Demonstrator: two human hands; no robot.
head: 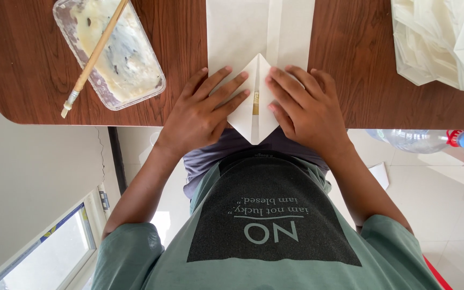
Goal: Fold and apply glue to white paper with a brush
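Both flat, unclenched hands, left [202,107] and right [304,104], press my folded white paper point [256,115]; I'd crease evenly outward.

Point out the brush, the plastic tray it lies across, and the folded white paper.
brush [93,56], head view, mid-handle.
plastic tray [159,80], head view, right rim.
folded white paper [237,37], head view, flat upper part.

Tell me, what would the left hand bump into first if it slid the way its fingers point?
Probably the right hand. The left hand lies flat on the folded white paper, its fingers aimed slantwise across the middle gap at the right fingertips.
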